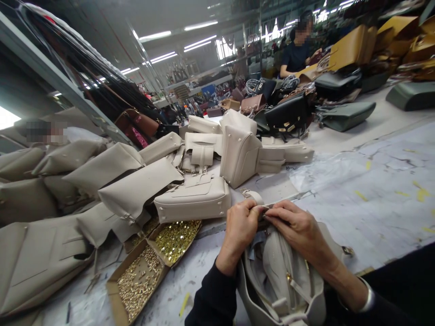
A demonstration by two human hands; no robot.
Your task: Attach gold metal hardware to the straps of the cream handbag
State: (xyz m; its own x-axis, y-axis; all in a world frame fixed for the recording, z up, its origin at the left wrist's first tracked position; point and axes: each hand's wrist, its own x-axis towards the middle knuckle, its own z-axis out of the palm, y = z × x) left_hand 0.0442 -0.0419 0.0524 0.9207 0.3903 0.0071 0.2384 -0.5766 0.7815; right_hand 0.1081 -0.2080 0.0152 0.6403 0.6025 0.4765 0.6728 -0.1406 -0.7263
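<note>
A cream leather handbag (249,294) stands open-topped in front of me, its pale lining and a zipped inner pocket (288,267) showing. My left hand (238,228) is closed, thumb and fingers pinching the bag's far upper edge. Close beside it, my right hand (295,228) pinches the same edge between thumb and fingertips. Whether a small part sits between the fingers is hidden. A short cream strap with a buckle (253,195) sticks out just beyond my fingertips. To the left are cardboard trays, one of small gold-coloured metal pieces (139,276), another of flat gold-coloured discs (175,240).
Several more cream bags (193,199) are piled across the table (367,199) at left and ahead. Black, green and tan bags (288,113) lie farther back. One person (295,54) works at the far right; another is partly visible at left. Dark straps hang from a metal frame.
</note>
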